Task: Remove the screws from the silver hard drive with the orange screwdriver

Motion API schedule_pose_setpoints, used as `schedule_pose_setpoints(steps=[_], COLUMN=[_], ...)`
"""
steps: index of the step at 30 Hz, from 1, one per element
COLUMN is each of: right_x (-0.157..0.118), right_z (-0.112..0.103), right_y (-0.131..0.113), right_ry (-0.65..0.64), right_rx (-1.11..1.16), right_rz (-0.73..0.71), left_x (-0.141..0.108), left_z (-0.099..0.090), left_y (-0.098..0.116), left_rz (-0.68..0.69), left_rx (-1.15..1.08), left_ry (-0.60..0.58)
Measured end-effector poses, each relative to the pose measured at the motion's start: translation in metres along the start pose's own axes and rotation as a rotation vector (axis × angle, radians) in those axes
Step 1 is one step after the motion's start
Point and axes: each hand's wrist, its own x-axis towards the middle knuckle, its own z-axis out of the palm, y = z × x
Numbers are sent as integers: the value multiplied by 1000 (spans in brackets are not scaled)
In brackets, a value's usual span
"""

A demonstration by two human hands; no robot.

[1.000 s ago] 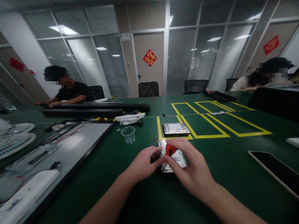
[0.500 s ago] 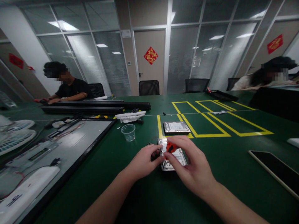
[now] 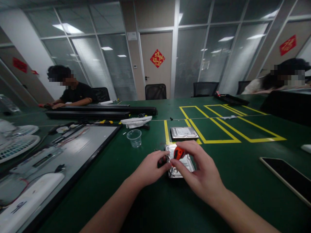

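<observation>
A silver hard drive lies on the green table in front of me, partly covered by my fingers. My right hand grips the orange-red and black handle of a screwdriver between thumb and fingers; its dark shaft slants down over the drive. At the drive's left edge, the thumb and fingers of my left hand close on it, the thumb tip next to the screwdriver. Whatever lies under the screwdriver's tip is too small to make out. Just beyond is a second hard drive, lying flat.
Left of the drives stands a clear plastic cup, with a white fan-like part behind it. A large panel with electronics fills the left side. A phone lies right. Two people sit across the table, near black bars and a tray.
The screwdriver handle has turned a little in my right hand and shows more of its orange side. Both hands stay at the near hard drive. The view has shifted slightly.
</observation>
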Motion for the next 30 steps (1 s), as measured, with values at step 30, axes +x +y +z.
schedule_pose_setpoints(steps=[30], right_x=[-3], right_z=[1], right_y=[-3], right_ry=[-31], right_rx=[24], right_rz=[-18], left_x=[0], left_z=[0], left_y=[-2], left_rz=[19], left_rx=[-16], left_ry=[5])
